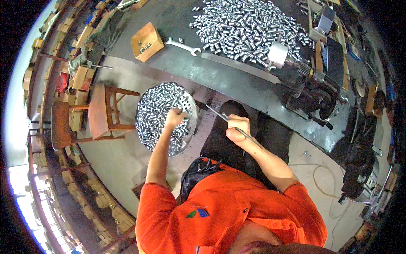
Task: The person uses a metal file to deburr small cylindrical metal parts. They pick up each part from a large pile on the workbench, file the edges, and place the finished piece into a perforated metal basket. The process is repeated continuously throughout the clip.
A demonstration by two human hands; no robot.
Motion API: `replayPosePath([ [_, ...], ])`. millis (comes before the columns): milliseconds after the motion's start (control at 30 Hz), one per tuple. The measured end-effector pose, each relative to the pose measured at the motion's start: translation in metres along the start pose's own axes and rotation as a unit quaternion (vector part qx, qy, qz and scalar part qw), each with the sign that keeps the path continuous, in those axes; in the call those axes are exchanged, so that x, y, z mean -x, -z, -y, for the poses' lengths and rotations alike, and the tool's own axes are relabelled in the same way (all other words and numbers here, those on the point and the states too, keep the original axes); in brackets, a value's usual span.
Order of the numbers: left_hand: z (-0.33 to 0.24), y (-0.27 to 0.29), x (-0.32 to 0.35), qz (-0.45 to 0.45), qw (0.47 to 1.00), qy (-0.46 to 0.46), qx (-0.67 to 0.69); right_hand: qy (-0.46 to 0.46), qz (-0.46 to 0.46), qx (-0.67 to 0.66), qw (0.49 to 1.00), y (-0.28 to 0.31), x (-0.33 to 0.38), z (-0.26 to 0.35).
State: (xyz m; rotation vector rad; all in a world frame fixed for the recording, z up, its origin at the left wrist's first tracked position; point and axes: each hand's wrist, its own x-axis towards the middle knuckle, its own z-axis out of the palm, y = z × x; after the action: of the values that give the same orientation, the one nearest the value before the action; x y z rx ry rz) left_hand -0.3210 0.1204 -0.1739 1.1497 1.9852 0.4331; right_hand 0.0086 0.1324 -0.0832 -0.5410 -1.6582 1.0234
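right hand clamped round thin metal rod, mid-frame; left hand at metal sleeves (grip? can't tell), round tray, centre-left.

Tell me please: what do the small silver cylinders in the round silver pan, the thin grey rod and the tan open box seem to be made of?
Small silver cylinders: smooth metal, by their bright highlights; which metal, I cannot tell.
Thin grey rod: probably metal, duller, by its faint pale sheen.
Tan open box: probably wood, matt, by its yellowish-brown, unshiny walls.
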Motion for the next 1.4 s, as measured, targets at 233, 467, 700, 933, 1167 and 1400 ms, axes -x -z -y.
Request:
replayPosePath([
  [233,-0.029,-0.022,-0.023,-0.054,0.951,0.033,-0.301,-0.011,-0.001,0.014,1.0,-0.002,0.002,-0.005],
  [467,-0.072,-0.006,0.045,0.085,0.934,0.02,0.347,-0.019,0.035,-0.005,0.999,-0.007,0.006,-0.007],
  [700,-0.111,-0.041,0.105,0.185,0.763,0.034,0.619,-0.029,0.062,0.003,0.998,-0.008,0.007,-0.005],
  [933,-0.14,-0.038,0.115,0.168,0.84,-0.024,0.515,-0.037,0.078,0.019,0.996,-0.007,0.008,-0.006],
  [1167,-0.155,-0.033,0.122,0.119,0.94,-0.161,0.275,-0.037,0.116,0.069,0.99,-0.008,0.011,-0.009],
  [1400,-0.165,-0.027,0.12,0.161,0.951,-0.202,0.169,-0.037,0.115,0.098,0.988,-0.006,0.011,-0.009],
])
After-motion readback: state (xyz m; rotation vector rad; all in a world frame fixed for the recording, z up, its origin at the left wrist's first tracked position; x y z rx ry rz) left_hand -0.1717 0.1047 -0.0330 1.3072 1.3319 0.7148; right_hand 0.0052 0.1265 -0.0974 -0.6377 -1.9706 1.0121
